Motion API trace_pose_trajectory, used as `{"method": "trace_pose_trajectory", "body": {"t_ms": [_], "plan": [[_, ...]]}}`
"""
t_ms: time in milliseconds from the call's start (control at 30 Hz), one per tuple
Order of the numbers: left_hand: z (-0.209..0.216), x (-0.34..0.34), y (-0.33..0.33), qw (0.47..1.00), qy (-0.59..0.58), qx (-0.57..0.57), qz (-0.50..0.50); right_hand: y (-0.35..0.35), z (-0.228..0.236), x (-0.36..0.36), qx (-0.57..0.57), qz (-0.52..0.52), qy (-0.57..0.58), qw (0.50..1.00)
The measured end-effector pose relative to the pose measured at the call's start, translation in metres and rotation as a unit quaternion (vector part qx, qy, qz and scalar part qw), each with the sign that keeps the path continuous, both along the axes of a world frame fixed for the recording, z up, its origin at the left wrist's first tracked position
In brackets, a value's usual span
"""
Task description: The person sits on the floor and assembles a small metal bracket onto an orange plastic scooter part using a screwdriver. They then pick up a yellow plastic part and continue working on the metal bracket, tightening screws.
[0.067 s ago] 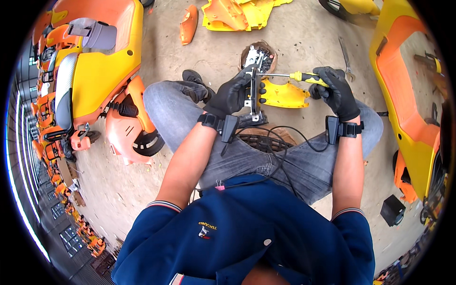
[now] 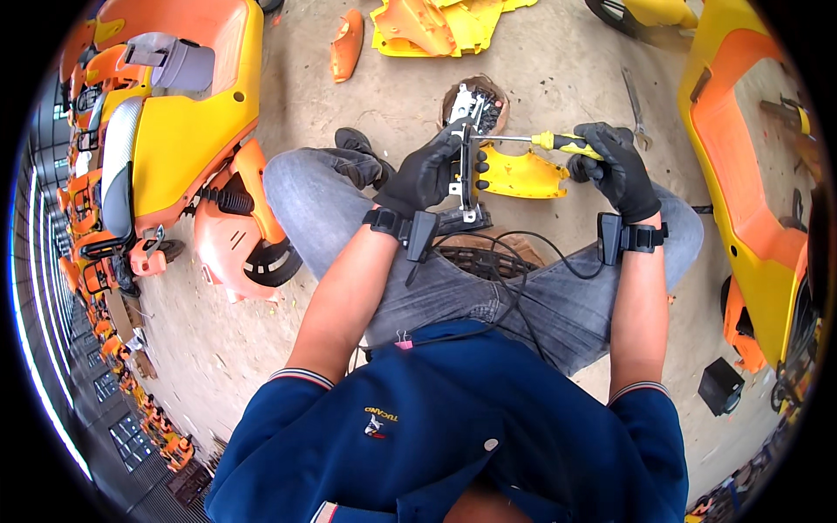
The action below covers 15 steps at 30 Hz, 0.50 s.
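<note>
Black gloves cover both hands. My left hand (image 2: 425, 176) is closed around a narrow dark part with silvery metal brackets (image 2: 467, 179), held on edge above my lap. In my right hand (image 2: 621, 167) is a screwdriver (image 2: 554, 141) with a yellow-and-black handle. Its shaft points left, and the tip meets the upper section of the bracketed part; the exact contact spot is too small to make out. Just beyond the hands, a curved yellow plastic panel (image 2: 523, 174) lies on the floor, partly behind the bracketed part.
A round container of small hardware (image 2: 493, 109) stands ahead. A wrench (image 2: 637, 105) lies to its right. Yellow-and-orange vehicle bodies flank me, at left (image 2: 187, 122) and right (image 2: 741, 166). Yellow panels (image 2: 475, 35) are stacked at the far side. A black cable (image 2: 558, 268) crosses my lap.
</note>
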State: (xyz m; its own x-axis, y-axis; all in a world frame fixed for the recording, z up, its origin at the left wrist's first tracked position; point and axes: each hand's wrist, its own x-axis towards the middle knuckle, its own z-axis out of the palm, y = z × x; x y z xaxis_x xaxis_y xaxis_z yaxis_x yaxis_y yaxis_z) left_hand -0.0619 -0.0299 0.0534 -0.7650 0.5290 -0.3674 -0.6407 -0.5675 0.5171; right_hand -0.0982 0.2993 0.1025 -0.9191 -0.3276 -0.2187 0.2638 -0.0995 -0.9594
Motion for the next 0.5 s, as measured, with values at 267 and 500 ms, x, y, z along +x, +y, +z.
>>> {"method": "trace_pose_trajectory", "body": {"t_ms": [267, 500], "plan": [[-0.004, 0.001, -0.001, 1.000, 0.029, -0.003, 0.001, 0.006, -0.010, -0.004, -0.003, 0.044, -0.009, 0.999], [0.000, 0.001, 0.002, 0.999, 0.026, -0.015, 0.020, 0.003, -0.003, -0.002, 0.210, 0.067, 0.220, 0.950]]}}
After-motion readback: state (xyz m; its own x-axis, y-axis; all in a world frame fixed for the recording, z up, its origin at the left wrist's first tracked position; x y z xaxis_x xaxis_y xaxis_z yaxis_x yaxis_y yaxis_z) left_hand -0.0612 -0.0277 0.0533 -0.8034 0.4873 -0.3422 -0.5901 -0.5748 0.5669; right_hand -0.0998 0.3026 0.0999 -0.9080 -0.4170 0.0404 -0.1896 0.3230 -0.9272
